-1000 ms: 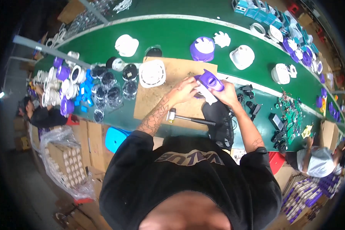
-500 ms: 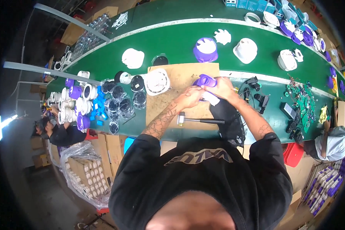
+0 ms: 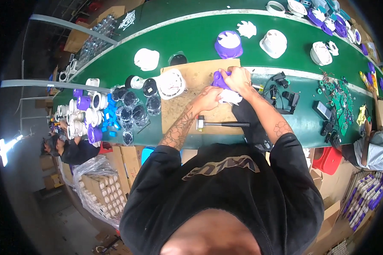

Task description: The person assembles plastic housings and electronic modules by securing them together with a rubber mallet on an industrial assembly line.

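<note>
Over a brown board (image 3: 178,114) I hold a purple plastic part (image 3: 218,80) with both hands. A white piece with blade-like fins (image 3: 230,97) shows on its near side. My right hand (image 3: 240,80) is closed on the part's upper right, thumb across the top. From the lower left my left hand (image 3: 207,100) grips it, fingers partly hidden beside the white piece. A hammer (image 3: 221,124) with a black handle lies in front of my hands. Left of them, a white round-cornered housing (image 3: 172,84) rests on the board's edge.
Purple (image 3: 228,50) and white housings (image 3: 273,43) and a white fan blade (image 3: 247,29) stand on the green bench. Black adapters (image 3: 290,101), green circuit boards (image 3: 338,110) and black cloth (image 3: 255,127) lie right. Wrapped black discs (image 3: 132,110) and blue parts (image 3: 110,114) lie left. Co-workers (image 3: 370,148) sit at both sides.
Both hands and the purple part have shifted a little left and away from me. The part has turned in my grip, and my right thumb now lies over its top. The hammer stays put.
</note>
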### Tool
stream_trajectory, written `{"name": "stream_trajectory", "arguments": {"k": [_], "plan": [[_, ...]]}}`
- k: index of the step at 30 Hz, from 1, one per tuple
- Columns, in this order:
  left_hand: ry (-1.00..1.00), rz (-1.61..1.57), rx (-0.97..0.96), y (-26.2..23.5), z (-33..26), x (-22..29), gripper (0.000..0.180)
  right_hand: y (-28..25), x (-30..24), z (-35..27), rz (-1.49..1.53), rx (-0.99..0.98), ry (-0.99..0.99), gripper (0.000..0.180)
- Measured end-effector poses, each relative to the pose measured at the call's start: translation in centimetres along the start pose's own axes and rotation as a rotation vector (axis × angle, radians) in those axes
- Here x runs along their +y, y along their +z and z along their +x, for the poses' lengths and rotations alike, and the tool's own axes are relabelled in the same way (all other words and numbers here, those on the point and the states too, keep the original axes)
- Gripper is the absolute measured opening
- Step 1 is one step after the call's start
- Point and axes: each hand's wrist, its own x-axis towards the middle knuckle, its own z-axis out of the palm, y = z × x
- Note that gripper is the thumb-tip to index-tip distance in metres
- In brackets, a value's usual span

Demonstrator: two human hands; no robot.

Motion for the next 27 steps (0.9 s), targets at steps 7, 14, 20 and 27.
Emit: {"name": "stream_trajectory", "arguments": {"k": [7,14,20,27], "plan": [[-0.007,0.035,-0.019,-0.1,-0.4,0.1,0.007,1.2,0.7,0.7,-0.026,-0.074,0.017,0.050],[-0.133,0.001,0.244,0.4,-0.4,-1.9,0.010,-0.3,-1.2,0.4,-0.061,0.127,-0.111,0.052],[-0.203,0.170,0.435,5.6,-0.2,-4.4,0.014,4.8,2.1,-1.0,-0.144,0.397,-0.526,0.039],[-0.716,-0.331,0.782,12.6,-0.3,-12.7,0.052,5.9,1.3,0.3,-0.125,0.291,-0.294,0.041]]}}
